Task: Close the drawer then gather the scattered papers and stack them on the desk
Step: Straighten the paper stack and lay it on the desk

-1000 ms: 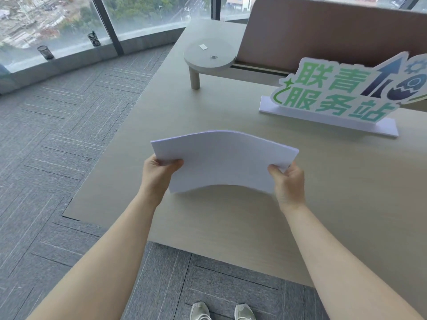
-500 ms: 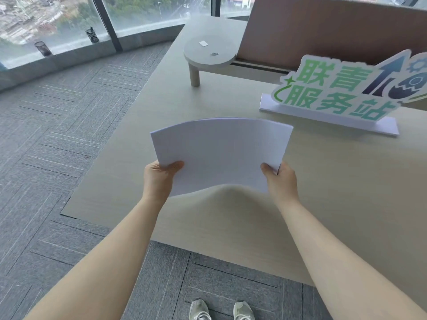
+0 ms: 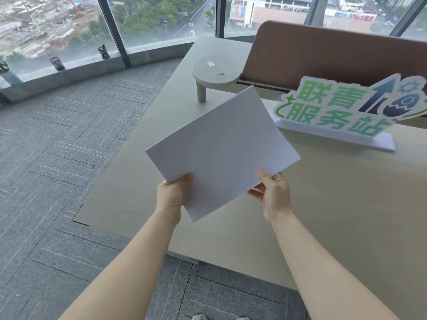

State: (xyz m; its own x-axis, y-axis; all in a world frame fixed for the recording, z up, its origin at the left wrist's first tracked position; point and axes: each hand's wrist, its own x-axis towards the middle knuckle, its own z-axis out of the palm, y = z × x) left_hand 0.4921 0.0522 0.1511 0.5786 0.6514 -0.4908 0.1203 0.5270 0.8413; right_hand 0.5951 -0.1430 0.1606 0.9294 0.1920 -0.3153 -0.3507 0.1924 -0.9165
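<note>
A stack of white papers [image 3: 221,153] is held up above the light wooden desk [image 3: 346,215], turned diagonally with one corner pointing down toward me. My left hand [image 3: 172,196] grips its lower left edge, thumb on top. My right hand [image 3: 273,195] pinches the lower right edge, thumb on the sheet and fingers behind. The papers are lifted off the desk and tilted up. No drawer is in view.
A green and white cut-out sign [image 3: 346,109] on a white base stands on the desk at the right. A small round raised shelf [image 3: 215,70] sits at the back beside a brown divider panel [image 3: 335,58]. Grey carpet [image 3: 57,158] and windows lie to the left.
The stack has been raised and rotated from lying wide across to a diagonal, flatter, less bowed. Both hands shifted along its lower edges, and the view tipped upward.
</note>
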